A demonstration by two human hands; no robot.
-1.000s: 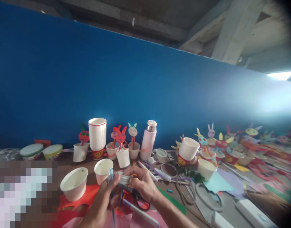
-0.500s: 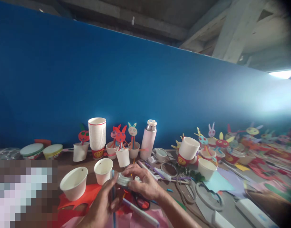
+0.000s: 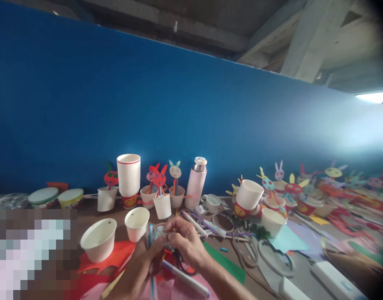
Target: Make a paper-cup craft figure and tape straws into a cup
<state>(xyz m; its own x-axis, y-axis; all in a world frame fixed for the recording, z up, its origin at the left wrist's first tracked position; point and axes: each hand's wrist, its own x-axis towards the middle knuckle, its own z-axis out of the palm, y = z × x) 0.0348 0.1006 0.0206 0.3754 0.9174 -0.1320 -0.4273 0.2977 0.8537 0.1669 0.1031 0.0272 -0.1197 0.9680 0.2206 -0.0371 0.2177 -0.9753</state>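
A translucent roll of clear tape point(image 3: 159, 230) sits between my two hands, partly covered by fingers. My left hand point(image 3: 144, 259) is closed around its near side and also keeps a thin blue-and-white strip, like a straw point(image 3: 153, 287), upright against the palm. My right hand point(image 3: 185, 239) is closed, thumb and forefinger pinched at the roll's right edge; any loose tape end is too small to see. Below the hands are dark-handled scissors point(image 3: 179, 263), partly hidden, and a white marker point(image 3: 187, 280) on pink paper point(image 3: 194, 293).
Two white paper cups point(image 3: 99, 241) point(image 3: 137, 225) stand left, near red paper point(image 3: 119, 255). Behind are a cup stack point(image 3: 129, 175), rabbit-face cup figures point(image 3: 162, 207) and a pink thermos point(image 3: 196, 185). Cables point(image 3: 275, 260), a green sheet point(image 3: 225, 262) and more figures lie right.
My right fingers have drawn together into a pinch at the tape roll, which is now more covered. The blue strip has shifted slightly right. More of the green sheet shows.
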